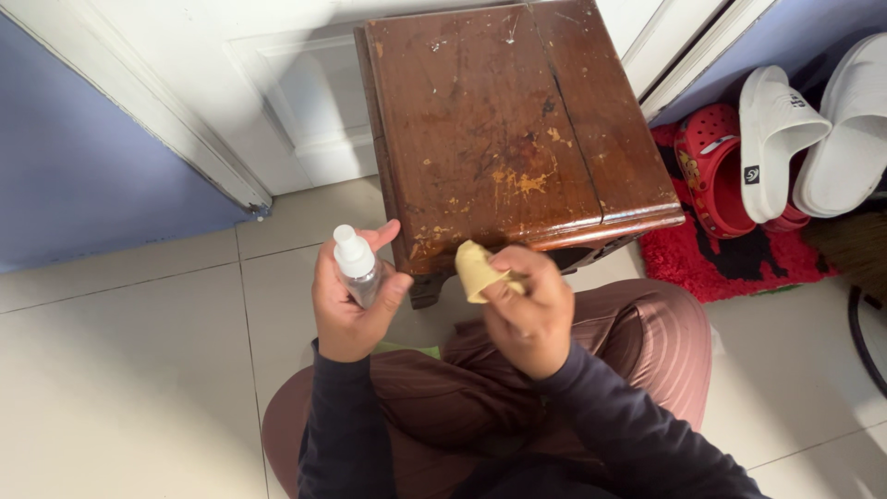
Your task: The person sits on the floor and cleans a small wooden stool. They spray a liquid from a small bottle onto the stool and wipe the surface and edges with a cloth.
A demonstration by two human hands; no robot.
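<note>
Clear bottle point(357, 268) upright in left hand point(349, 305)

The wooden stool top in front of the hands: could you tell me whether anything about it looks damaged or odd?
Yes. The wooden stool has a long dark crack running down its top on the right side, plus yellowish stains and worn patches near the front edge. White specks dot the surface.

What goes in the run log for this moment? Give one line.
left hand: holds small spray bottle upright | right hand: pinches folded yellow cloth | both near scuffed wooden stool front edge
</note>
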